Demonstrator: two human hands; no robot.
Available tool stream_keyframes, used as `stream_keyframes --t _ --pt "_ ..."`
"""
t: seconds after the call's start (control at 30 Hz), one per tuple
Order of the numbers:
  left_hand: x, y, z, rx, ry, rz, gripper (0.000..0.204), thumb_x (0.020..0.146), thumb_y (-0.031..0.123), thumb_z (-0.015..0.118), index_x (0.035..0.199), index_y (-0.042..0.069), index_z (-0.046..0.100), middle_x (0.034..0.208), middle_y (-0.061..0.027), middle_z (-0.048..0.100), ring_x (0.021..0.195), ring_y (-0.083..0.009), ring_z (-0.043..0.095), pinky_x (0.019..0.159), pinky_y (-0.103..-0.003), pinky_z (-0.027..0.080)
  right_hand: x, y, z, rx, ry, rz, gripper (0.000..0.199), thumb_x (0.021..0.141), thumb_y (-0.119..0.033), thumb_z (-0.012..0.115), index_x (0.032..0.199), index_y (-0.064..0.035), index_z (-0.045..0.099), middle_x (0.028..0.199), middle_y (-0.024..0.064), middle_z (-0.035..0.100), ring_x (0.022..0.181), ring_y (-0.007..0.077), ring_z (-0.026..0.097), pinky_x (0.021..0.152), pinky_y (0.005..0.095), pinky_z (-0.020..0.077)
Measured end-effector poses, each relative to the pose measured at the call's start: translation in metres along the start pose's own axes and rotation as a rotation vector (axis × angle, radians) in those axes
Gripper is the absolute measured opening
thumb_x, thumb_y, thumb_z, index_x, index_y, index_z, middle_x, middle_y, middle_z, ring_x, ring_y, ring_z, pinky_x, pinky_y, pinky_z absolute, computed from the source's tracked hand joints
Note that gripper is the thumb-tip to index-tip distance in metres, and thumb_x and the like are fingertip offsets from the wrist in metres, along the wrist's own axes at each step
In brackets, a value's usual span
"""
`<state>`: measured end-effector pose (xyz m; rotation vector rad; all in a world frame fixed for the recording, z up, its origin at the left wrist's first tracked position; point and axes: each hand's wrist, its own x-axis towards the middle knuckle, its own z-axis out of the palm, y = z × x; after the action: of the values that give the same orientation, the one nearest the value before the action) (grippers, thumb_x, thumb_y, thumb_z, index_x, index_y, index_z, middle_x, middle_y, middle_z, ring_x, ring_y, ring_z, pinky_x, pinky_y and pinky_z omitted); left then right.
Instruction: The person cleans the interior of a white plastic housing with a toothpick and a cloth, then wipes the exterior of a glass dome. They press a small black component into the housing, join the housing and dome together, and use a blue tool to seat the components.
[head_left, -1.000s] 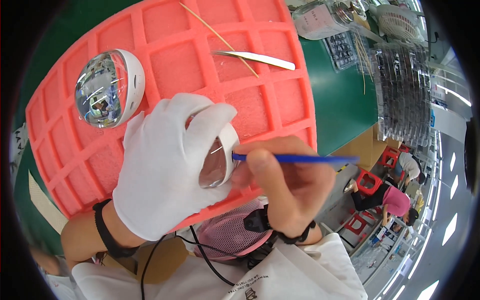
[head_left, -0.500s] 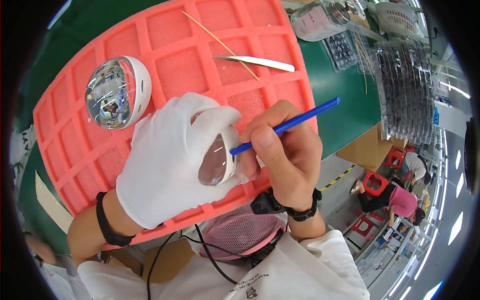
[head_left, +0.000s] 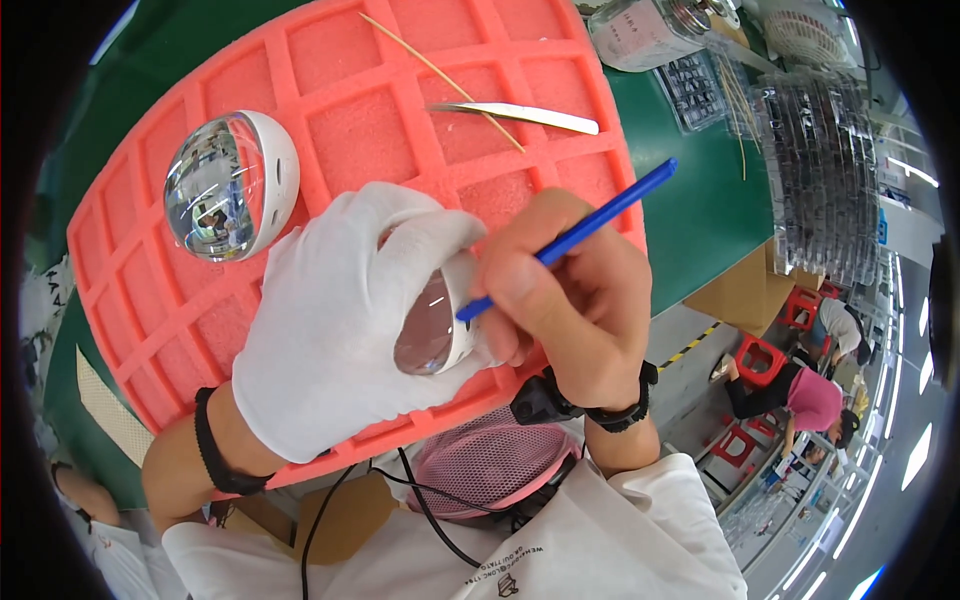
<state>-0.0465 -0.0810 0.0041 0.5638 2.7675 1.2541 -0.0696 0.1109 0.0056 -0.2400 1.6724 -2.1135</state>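
Note:
My left hand [head_left: 335, 310], in a white glove, is closed around a white rounded housing with a glossy, mirror-like face [head_left: 427, 328]. Fingers hide much of that housing. Bare, my right hand [head_left: 580, 295] pinches a blue plastic stick [head_left: 610, 212]. The lower tip of the stick rests at the housing's white rim, by a small dark slot. A second white housing with a clear, reflective dome [head_left: 222, 185] lies to the left on the pink foam tray [head_left: 365, 140]. Tweezers with a white handle [head_left: 540, 117] cross a thin wooden stick [head_left: 425, 62] on the tray's far side.
At the far right of the green table [head_left: 700, 215] stand a glass jar [head_left: 640, 38], a tray of small dark parts [head_left: 690, 92] and stacked clear plastic trays [head_left: 822, 175]. A pink mesh stool [head_left: 490, 465] is below the near edge. Other people work at the right.
The blue stick's tip has slid slightly down along the housing's rim, and my right hand has shifted with it. My left hand keeps its hold; the whole view has moved a little.

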Motion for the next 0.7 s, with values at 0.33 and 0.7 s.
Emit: stream_keyframes --t 0.33,0.7 --pt "0.002 0.001 -0.001 -0.005 -0.013 0.04 0.071 0.058 0.014 0.09 0.122 0.008 0.059 0.112 -0.0142 0.06 0.102 -0.0362 0.06 0.084 -0.043 0.051 -0.001 -0.005 -0.002 0.004 -0.026 -0.033 0.012 0.101 -0.006 0.056 0.093 0.0028 0.058 0.064 0.0057 0.058 0.05 0.0097 0.053 0.046 0.0237 0.0356" --pt "0.0 -0.004 -0.002 -0.005 -0.034 0.074 0.072 0.058 0.013 0.088 0.122 0.008 0.058 0.113 -0.0131 0.06 0.102 -0.0353 0.059 0.085 -0.042 0.05 0.005 -0.007 -0.008 -0.108 -0.192 -0.14 0.011 0.101 -0.001 0.053 0.093 0.0041 0.057 0.067 0.0068 0.061 0.05 0.0098 0.055 0.046 0.0233 0.0389"
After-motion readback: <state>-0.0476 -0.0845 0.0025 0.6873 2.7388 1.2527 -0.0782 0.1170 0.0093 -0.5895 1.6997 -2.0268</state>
